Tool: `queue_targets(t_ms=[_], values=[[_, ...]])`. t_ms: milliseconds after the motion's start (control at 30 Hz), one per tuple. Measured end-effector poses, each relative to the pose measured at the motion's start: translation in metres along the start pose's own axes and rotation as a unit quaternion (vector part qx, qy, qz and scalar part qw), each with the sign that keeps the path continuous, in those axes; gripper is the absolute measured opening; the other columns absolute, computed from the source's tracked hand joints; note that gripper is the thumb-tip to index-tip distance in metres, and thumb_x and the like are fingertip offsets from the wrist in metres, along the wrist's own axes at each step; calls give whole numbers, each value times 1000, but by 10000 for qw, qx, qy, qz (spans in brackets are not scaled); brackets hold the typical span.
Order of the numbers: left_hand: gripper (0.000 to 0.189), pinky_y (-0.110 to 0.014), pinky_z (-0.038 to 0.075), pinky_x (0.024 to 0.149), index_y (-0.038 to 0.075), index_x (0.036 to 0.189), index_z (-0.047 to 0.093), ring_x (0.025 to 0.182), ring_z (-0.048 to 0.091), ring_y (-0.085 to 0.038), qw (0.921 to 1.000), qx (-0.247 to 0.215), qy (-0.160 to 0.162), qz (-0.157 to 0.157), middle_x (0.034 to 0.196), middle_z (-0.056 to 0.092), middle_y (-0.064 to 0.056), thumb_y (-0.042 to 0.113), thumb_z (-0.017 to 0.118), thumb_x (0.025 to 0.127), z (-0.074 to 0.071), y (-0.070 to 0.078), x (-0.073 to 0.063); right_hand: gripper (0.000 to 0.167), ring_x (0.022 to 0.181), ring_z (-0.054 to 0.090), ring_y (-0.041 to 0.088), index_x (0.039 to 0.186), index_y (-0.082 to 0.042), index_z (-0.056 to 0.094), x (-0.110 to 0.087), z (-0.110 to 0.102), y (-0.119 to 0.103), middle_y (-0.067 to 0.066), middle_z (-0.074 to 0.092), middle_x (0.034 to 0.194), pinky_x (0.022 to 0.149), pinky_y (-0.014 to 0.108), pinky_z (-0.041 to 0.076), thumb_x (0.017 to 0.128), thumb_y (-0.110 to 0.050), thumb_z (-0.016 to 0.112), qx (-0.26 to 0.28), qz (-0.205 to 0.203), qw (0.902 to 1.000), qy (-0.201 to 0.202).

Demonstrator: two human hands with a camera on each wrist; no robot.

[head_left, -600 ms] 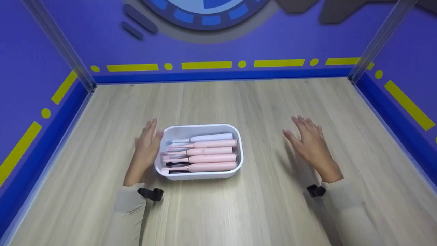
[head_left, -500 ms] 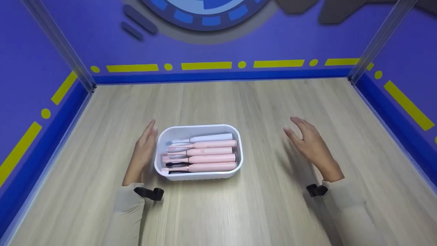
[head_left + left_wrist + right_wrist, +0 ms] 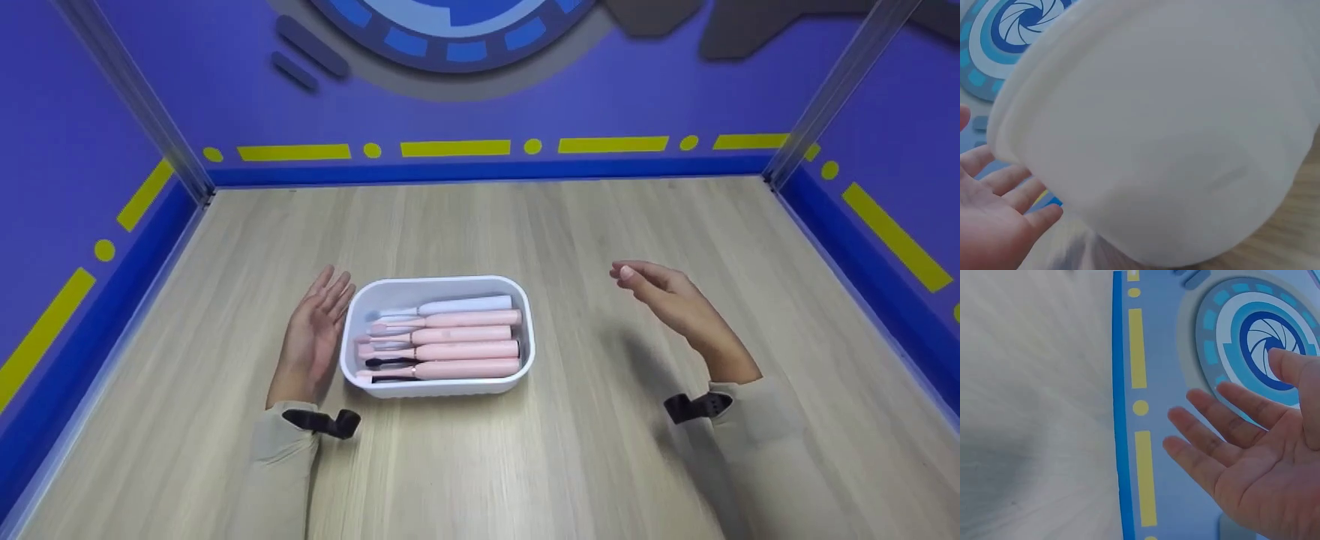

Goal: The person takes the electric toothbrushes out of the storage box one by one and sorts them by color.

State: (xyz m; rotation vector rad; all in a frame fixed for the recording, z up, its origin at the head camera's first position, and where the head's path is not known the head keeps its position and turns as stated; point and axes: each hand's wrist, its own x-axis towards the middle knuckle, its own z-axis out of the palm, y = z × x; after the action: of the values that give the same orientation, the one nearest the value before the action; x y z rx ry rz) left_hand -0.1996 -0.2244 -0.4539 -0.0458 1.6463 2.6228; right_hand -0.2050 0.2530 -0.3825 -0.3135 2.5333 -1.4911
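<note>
A white plastic bin [image 3: 439, 388] stands left of centre on the table in the head view. Several electric toothbrushes lie in it side by side, most of them with pink handles [image 3: 465, 368] and one white toothbrush [image 3: 465, 304] along the far wall. Beside the bin's left end is my left hand [image 3: 311, 337], palm turned up and fingers spread. The bin's wall [image 3: 1168, 129] fills most of the left wrist view. My right hand [image 3: 667, 300] hovers over the table well to the right of the bin, holding nothing, its fingers extended to the left.
The wood-grain table [image 3: 570, 465] is enclosed by blue-purple panels [image 3: 480, 112] at the back and both sides. Metal posts [image 3: 832, 97] rise at the back corners. A black wrist camera [image 3: 322, 422] sits on each sleeve.
My left hand has rolled over so its palm faces up. The right hand has turned onto its edge and shifted slightly left. The bin and toothbrushes have stayed in place.
</note>
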Motion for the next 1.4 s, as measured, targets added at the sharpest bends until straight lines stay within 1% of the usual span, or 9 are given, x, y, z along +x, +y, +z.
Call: queue_targets(t_ms=[167, 300, 467, 633, 833, 1000, 1133, 1333, 1400], values=[[54, -34, 15, 123, 14, 156, 11, 148, 20, -22, 9984, -496, -276, -12, 161, 19, -11, 16, 24, 103, -3, -7, 2, 56, 129, 51, 30, 138, 1, 48, 8, 1, -9, 18, 53, 139, 111, 37, 39, 99, -40, 47, 299, -65, 9984, -484], [56, -33, 10, 123, 14, 155, 11, 149, 15, -21, 9958, -765, -479, -169, 161, 17, -9, 10, 24, 101, -4, -11, 3, 53, 125, 55, 28, 136, 0, 50, 14, 4, -14, 17, 58, 134, 105, 29, 44, 98, -37, 51, 323, -136, 9961, -810], [60, -31, 8, 123, 13, 155, 12, 150, 11, -19, 9924, -1005, -601, -368, 162, 14, -7, 1, 22, 98, -5, -15, 2, 51, 119, 60, 26, 134, -1, 53, 22, 10, -17, 18, 62, 129, 102, 29, 48, 97, -36, 55, 157, -155, 9919, -1253], [61, -30, 5, 123, 9, 155, 14, 150, 8, -17, 9896, -1193, -732, -333, 163, 12, -6, -4, 20, 95, -4, -18, 2, 50, 116, 62, 25, 134, -1, 53, 30, 17, -23, 17, 62, 128, 101, 32, 49, 96, -33, 57, 52, -36, 9861, -1663], [59, -29, 5, 123, 4, 153, 16, 150, 8, -15, 9929, -885, -728, -314, 162, 13, -4, -5, 21, 95, -4, -20, 3, 42, 113, 64, 24, 129, -4, 59, 39, 26, -36, 12, 67, 120, 100, 34, 51, 94, -26, 61, -12, -27, 9810, -1938], [58, -30, 6, 123, 2, 153, 19, 150, 10, -15, 9943, -679, -748, -335, 162, 15, -4, -5, 22, 95, -4, -22, 3, 43, 111, 65, 21, 127, -7, 62, 47, 35, -49, 10, 68, 119, 103, 38, 48, 92, -31, 63, -313, -85, 9758, -2162], [58, -31, 7, 123, 3, 152, 20, 149, 12, -15, 9961, -369, -733, -310, 162, 18, -5, -3, 22, 95, -5, -23, 3, 45, 110, 64, 21, 128, -9, 62, 55, 42, -58, 11, 68, 120, 105, 43, 46, 92, -35, 63, -521, -158, 9714, -2310], [58, -30, 7, 123, 5, 153, 22, 149, 13, -14, 9973, 0, -655, -334, 161, 20, -4, -1, 22, 95, -5, -25, 2, 41, 109, 64, 21, 126, -11, 64, 65, 52, -70, 13, 68, 120, 104, 42, 47, 92, -33, 63, -651, -246, 9680, -2412], [58, -30, 8, 123, 5, 152, 23, 149, 14, -14, 9976, 30, -605, -338, 161, 21, -4, -1, 23, 95, -4, -26, 2, 39, 110, 63, 21, 125, -12, 65, 69, 56, -73, 10, 68, 121, 103, 42, 48, 92, -32, 63, -750, -316, 9667, -2426]])
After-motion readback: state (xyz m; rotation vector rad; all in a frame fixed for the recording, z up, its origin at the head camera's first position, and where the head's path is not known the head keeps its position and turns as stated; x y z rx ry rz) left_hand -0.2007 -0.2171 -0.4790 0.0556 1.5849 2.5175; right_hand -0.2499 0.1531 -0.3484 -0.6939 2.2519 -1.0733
